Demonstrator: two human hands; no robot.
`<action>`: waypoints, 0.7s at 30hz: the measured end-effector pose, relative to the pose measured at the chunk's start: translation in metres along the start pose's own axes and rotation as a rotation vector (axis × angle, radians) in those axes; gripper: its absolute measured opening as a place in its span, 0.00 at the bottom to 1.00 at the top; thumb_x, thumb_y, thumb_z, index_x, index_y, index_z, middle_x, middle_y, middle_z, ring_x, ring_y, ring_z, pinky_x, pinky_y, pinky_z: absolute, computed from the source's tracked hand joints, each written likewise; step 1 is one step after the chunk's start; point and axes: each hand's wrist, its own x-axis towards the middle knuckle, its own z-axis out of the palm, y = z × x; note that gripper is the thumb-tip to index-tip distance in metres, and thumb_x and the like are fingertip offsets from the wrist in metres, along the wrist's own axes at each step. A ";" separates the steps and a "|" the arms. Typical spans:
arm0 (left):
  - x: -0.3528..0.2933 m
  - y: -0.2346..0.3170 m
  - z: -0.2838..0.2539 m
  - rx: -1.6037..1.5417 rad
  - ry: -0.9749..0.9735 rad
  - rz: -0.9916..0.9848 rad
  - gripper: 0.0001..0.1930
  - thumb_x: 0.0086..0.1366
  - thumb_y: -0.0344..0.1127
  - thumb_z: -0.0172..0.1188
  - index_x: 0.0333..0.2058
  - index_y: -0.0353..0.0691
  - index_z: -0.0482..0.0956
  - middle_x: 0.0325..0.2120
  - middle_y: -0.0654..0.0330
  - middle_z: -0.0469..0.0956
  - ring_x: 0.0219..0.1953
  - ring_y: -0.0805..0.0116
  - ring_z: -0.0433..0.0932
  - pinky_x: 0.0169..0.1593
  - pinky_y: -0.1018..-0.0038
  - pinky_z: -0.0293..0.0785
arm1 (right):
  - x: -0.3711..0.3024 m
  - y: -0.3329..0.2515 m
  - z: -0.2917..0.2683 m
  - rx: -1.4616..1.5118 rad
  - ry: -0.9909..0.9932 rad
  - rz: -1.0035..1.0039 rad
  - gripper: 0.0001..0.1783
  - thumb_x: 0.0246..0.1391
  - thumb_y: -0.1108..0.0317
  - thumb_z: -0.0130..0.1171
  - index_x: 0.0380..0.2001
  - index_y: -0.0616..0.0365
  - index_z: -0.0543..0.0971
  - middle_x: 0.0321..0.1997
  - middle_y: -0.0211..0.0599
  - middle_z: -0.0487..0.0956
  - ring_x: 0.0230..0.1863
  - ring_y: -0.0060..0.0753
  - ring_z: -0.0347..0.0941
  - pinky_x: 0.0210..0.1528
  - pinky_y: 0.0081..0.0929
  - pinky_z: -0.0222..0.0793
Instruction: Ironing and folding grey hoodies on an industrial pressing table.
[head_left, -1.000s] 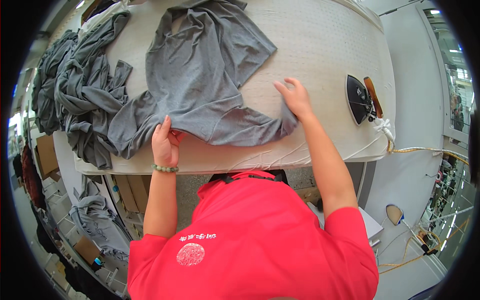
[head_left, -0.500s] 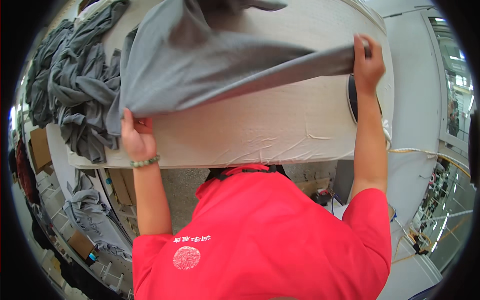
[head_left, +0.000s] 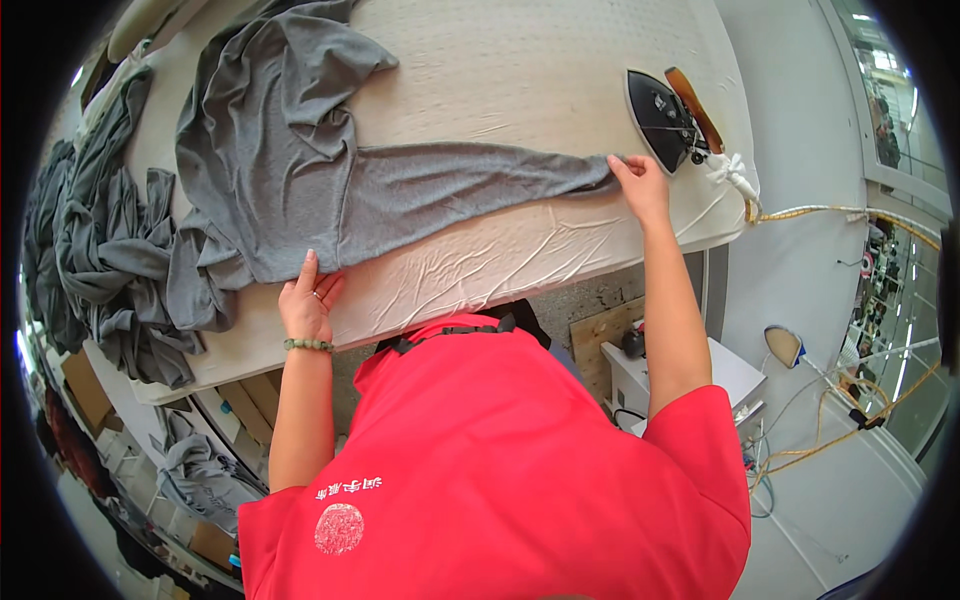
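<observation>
The right hand (head_left: 643,185) pinches the sleeve (head_left: 450,190) end of the grey shirt (head_left: 270,160) near the iron (head_left: 660,120); the left hand (head_left: 310,308), well left of the iron, touches its lower edge, grip unclear. The cloth looks light, soft, floppy, best held by cuff and edge, lying left of the iron

Garment (head_left: 275,170): billowing up half a second ago, now down on the table (head_left: 520,70), body farther left in the frame | sleeve (head_left: 460,190): bent a second ago, now stretched toward frame right | right hand (head_left: 641,187): lower and farther left than half a second ago | iron (head_left: 657,118): partly covered then, now uncovered
</observation>
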 end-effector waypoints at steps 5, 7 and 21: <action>0.004 0.002 -0.008 -0.046 -0.047 0.105 0.15 0.70 0.40 0.69 0.45 0.37 0.76 0.38 0.57 0.84 0.37 0.59 0.87 0.42 0.63 0.88 | 0.017 0.016 -0.025 -0.039 -0.272 -0.002 0.19 0.57 0.57 0.74 0.42 0.61 0.84 0.37 0.30 0.86 0.36 0.17 0.77 0.40 0.21 0.72; 0.004 -0.001 -0.011 -0.061 -0.037 0.134 0.15 0.70 0.40 0.69 0.45 0.37 0.76 0.38 0.57 0.84 0.37 0.59 0.87 0.42 0.63 0.88 | 0.015 0.018 -0.033 0.172 -0.350 -0.020 0.19 0.56 0.57 0.75 0.42 0.60 0.84 0.37 0.27 0.85 0.35 0.17 0.75 0.38 0.23 0.71; 0.021 0.001 -0.032 -0.195 -0.068 0.233 0.14 0.73 0.36 0.65 0.52 0.35 0.75 0.45 0.56 0.84 0.42 0.58 0.86 0.49 0.59 0.87 | 0.015 -0.088 -0.106 0.225 -0.699 -0.158 0.18 0.62 0.62 0.68 0.52 0.56 0.82 0.36 0.20 0.79 0.36 0.12 0.72 0.36 0.16 0.69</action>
